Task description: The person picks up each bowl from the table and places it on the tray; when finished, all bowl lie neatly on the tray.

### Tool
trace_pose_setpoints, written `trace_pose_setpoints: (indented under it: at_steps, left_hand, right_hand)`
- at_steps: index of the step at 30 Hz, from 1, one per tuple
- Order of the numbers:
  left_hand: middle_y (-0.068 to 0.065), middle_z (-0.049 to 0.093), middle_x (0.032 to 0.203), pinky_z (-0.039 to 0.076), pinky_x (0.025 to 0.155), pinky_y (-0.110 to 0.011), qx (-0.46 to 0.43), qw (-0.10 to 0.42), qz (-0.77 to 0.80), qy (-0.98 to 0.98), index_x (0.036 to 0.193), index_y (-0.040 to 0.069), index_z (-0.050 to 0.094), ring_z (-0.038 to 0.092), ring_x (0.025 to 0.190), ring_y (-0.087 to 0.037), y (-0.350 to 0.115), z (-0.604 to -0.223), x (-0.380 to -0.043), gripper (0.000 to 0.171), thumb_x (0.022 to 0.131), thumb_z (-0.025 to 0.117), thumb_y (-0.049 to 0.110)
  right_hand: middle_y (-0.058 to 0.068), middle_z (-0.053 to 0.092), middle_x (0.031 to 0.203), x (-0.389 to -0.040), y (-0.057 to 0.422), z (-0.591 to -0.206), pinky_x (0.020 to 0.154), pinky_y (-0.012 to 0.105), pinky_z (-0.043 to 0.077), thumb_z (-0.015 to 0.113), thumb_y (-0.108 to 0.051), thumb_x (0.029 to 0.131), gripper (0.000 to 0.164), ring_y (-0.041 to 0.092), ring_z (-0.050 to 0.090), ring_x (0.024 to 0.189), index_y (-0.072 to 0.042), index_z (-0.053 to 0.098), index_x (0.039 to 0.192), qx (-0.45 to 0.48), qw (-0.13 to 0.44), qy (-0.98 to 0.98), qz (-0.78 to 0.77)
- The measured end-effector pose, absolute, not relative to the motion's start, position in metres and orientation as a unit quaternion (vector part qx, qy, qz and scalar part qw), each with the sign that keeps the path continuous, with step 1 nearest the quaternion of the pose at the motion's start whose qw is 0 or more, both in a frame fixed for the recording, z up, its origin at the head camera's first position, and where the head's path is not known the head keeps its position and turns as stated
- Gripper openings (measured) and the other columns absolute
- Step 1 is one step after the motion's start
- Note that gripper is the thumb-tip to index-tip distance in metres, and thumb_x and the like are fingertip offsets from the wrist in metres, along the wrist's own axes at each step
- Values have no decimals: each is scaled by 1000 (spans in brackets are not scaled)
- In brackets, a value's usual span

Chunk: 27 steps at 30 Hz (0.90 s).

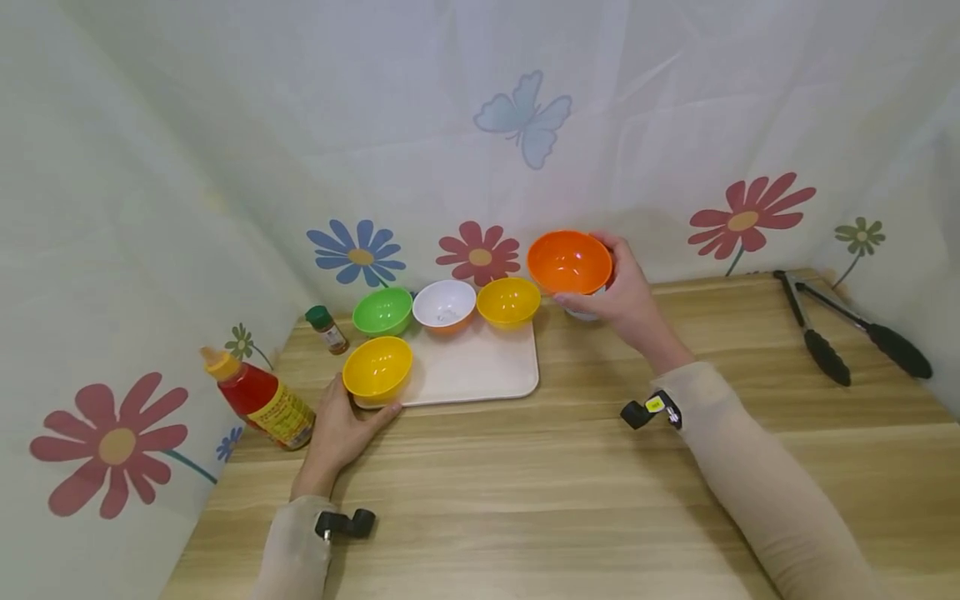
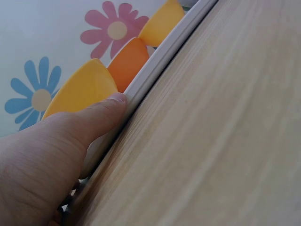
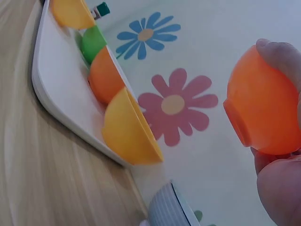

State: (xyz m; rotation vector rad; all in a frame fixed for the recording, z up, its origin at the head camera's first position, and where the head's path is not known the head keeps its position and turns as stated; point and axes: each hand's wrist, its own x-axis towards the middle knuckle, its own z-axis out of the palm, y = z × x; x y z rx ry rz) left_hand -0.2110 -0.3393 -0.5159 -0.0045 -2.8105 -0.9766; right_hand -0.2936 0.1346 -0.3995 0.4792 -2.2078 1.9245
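Note:
My right hand (image 1: 626, 304) grips an orange bowl (image 1: 570, 262) by its right side, thumb and fingers spread around it. The bowl is raised off the table, partly in front of a striped bowl (image 3: 169, 207). My left hand (image 1: 345, 429) holds the near left corner of a white tray (image 1: 480, 379), its thumb along the front rim; its other fingers are mostly hidden. Beside that hand, a yellow bowl (image 1: 377, 369) sits on the tray corner. Along the tray's back stand a green bowl (image 1: 383, 312), a white-lined orange bowl (image 1: 444, 305) and another yellow bowl (image 1: 508, 302).
A red sauce bottle (image 1: 266, 404) with a yellow label stands left of my left hand. Behind it is a small green-capped jar (image 1: 327, 330). Black-tipped tongs (image 1: 847, 325) lie at the far right. A flowered curtain (image 1: 420, 192) borders the wooden table (image 1: 525, 500).

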Motion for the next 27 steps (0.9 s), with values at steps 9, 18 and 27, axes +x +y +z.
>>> trace_pose_setpoints:
  at_steps: [9,18,27]
  left_hand:
    - [-20,47,167,31,134,-65,1,83,-326,-942,171,7,32,44,155,-43,-341,-517,-208,113,91,88,64]
    - [-20,47,168,31,134,-65,-2,83,-327,-941,171,8,31,44,155,-43,-341,-516,-210,113,91,88,63]
    - [-20,46,168,30,135,-64,-2,80,-326,-942,171,8,31,43,155,-42,-339,-514,-212,113,91,88,63]
  right_hand:
    - [2,50,160,-287,98,-400,118,51,57,100,-24,86,101,24,52,144,-16,36,164,186,61,-735,649]
    - [2,52,158,-285,63,-398,116,47,59,99,-16,86,98,24,53,143,-16,38,163,223,40,-701,676]
    - [2,53,160,-278,35,-394,117,47,59,98,-17,86,99,25,53,145,-16,39,164,247,33,-699,670]
